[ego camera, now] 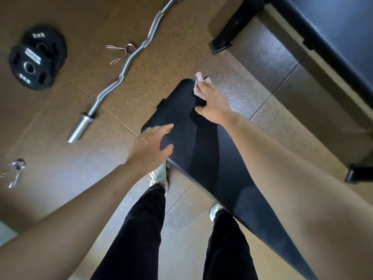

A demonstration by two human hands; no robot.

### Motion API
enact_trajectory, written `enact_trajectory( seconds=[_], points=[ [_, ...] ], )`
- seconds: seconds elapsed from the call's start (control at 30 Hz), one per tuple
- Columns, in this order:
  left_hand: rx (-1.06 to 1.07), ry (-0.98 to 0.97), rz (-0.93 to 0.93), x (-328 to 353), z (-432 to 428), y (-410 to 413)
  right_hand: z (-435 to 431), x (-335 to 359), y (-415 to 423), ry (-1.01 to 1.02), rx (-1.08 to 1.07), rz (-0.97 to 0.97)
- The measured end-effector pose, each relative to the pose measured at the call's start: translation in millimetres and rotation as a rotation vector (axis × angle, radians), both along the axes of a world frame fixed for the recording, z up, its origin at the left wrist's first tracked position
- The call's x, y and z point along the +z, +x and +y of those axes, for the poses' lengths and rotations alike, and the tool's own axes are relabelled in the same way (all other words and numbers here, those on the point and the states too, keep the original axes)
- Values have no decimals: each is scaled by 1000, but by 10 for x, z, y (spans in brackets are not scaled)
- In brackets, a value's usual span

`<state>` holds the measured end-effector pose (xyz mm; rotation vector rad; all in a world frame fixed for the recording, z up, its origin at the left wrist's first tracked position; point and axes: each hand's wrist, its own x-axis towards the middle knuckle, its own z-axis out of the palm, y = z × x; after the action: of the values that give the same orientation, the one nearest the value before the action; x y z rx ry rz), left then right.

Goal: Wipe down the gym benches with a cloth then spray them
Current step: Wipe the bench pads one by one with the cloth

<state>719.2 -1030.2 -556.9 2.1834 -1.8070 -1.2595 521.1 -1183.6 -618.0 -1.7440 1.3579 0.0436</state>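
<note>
Right hand point(212, 104) presses a pale pink cloth point(198, 77) flat on the black padded bench point(201, 158); left hand point(151, 150) rests flat.

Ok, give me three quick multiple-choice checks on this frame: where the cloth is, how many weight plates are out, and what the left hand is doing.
1. Where on the bench is the cloth?
A) at the near end
B) at the far end, under the right hand
C) hanging off the middle of one side

2. How many weight plates lie on the floor?
A) one
B) two
C) four

3. The left hand is:
A) open, resting on the bench pad
B) clenched in mid-air
C) gripping the cloth

Answers: 1 B, the pink cloth pokes out past the right hand's fingers at the far end. 2 B, two black plates overlap. 3 A, its fingers lie spread on the pad.
</note>
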Motion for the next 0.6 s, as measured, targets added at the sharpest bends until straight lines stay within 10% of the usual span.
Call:
enact_trajectory(
  seconds=[0.23,0.6],
  points=[
    [138,-57,77,216,-124,726,-164,316,918,-20,47,-47],
    [288,51,283,1173,-517,1053,475,1616,988,329,-593,-686]
  ],
)
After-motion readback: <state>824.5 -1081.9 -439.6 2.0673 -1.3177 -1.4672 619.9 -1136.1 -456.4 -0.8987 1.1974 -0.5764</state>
